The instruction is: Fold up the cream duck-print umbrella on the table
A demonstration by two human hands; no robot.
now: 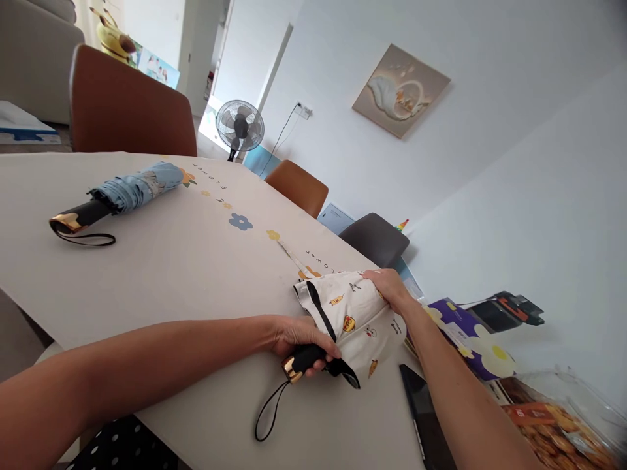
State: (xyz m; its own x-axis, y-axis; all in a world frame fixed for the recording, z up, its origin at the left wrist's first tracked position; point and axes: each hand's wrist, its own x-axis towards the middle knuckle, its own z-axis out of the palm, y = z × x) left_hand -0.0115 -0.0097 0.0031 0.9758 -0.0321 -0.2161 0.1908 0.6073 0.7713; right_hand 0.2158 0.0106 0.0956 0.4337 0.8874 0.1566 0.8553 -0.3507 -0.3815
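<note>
Left hand point(306, 336): at 6 o'clock in view, fingers wrapped round the black handle point(302, 360) of the white umbrella.
Right hand point(386, 287): 4 o'clock, on the canopy's far end; fingers partly hidden, can't tell if closed.
White umbrella point(357, 320): 5 o'clock, over the table point(206, 281); handle end toward 7, canopy toward 2, fabric loosely gathered, cartoon prints, black edging.
Wrist loop point(257, 424): off the handle's gold end, toward 7.
Pale strip point(291, 256): runs out from canopy toward 11.
Blue umbrella point(142, 188): 9–10 o'clock, furled, lying on table, well apart from both hands.
Dark tablet-like device point(421, 405): 5 o'clock, near right forearm.
</note>
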